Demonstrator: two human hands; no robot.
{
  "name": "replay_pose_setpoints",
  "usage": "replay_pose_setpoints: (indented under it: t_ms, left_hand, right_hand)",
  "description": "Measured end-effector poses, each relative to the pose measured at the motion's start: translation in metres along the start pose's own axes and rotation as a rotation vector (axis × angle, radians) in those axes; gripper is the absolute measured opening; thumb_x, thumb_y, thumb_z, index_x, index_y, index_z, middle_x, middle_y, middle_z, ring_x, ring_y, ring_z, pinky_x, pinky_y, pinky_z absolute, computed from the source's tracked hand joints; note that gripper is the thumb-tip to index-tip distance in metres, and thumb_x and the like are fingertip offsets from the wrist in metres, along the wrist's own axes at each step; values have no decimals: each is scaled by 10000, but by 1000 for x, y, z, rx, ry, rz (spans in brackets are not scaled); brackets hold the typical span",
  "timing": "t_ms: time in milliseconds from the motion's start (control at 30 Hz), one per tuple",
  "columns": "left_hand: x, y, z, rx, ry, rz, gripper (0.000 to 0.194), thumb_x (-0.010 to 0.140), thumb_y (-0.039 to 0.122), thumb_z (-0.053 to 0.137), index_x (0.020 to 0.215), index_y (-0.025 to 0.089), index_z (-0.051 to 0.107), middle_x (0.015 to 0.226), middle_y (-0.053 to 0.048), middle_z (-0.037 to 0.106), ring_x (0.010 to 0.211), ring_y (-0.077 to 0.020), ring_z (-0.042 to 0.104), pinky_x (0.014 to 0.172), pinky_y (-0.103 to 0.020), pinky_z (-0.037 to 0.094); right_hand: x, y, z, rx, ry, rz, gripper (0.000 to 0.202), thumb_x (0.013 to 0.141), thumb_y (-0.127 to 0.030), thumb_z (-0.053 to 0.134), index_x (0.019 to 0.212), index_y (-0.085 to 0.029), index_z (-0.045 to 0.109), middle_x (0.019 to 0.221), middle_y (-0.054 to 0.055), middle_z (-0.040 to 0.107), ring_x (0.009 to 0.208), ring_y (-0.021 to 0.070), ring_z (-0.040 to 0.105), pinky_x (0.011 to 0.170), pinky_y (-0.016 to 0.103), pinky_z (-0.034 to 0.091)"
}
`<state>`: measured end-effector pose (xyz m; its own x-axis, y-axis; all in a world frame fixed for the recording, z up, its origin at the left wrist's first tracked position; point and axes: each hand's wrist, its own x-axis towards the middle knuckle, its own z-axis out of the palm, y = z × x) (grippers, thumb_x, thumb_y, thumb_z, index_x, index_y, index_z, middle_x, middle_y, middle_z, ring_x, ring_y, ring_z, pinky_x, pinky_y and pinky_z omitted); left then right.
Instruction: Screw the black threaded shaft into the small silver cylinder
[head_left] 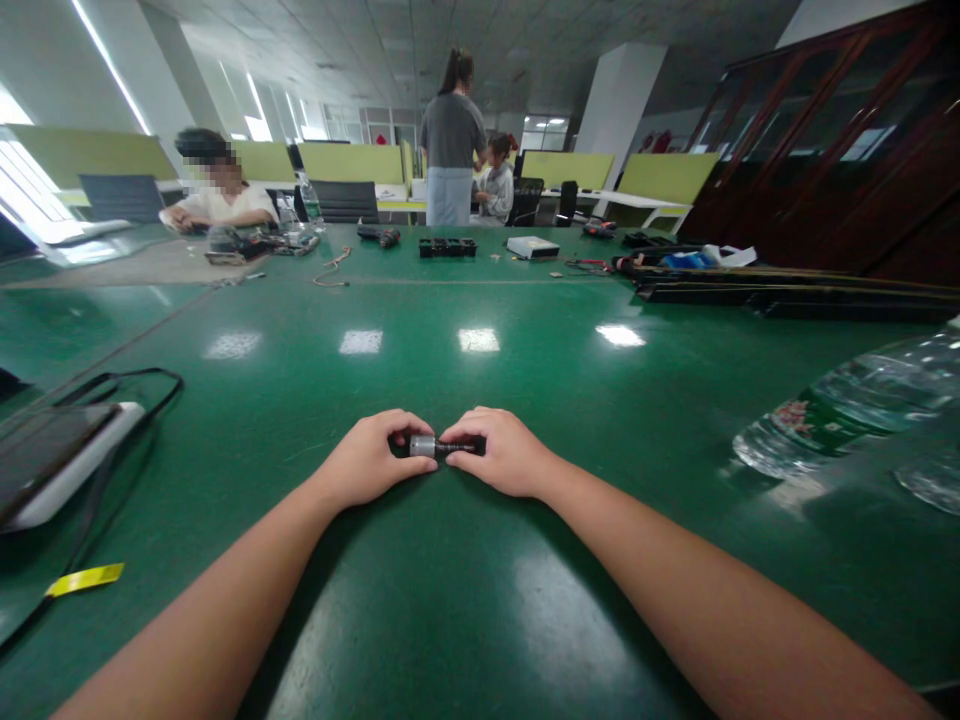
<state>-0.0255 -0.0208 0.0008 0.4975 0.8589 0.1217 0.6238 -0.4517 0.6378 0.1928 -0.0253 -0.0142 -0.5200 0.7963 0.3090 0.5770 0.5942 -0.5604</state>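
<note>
A small silver cylinder that looks like a small electric motor point(423, 446) lies low over the green table point(480, 560), directly in front of me. From its right end sticks a dark, ridged shaft point(454, 448). My left hand point(373, 455) pinches the silver body between thumb and fingers. Around the shaft side, the thumb and fingertips of my right hand point(506, 452) are closed. Both hands rest at the tabletop with their fingertips close together. The far end of the shaft is partly hidden in the right hand.
Clear plastic bottles point(817, 425) are at the right. A white-edged device point(75, 470) with a black cable lies left. Far back are a black part point(448, 247), a grey box point(532, 247) and long dark bars point(750, 285). A person point(225, 190) sits across the table; two others are behind.
</note>
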Motion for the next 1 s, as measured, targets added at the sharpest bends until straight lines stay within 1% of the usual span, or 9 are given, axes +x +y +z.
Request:
replay_pose_setpoints:
  t_ms: [200,600,1000]
  left_hand:
    - [1,-1,1,-7,-2,-10,278,733,365,737,965,218,693,874,0,672,805,-180,590,729,-282,450]
    - [0,0,-1,-13,-5,-15,272,723,336,744,960,213,695,875,-1,670,804,-179,586,731,-284,448]
    - [0,2,-1,-5,1,-12,267,724,345,731,954,214,693,874,-9,674,800,-182,588,728,-291,452]
  right_hand:
    - [0,0,-1,24,8,18,158,771,-190,700,925,-196,736,824,19,700,782,146,588,739,270,432]
    - [-1,1,-2,44,19,42,158,753,-174,701,905,-200,737,824,15,701,779,148,591,742,276,442]
    - [-1,0,-2,35,17,69,156,723,-192,737,879,-193,722,805,12,688,766,146,584,722,274,436]
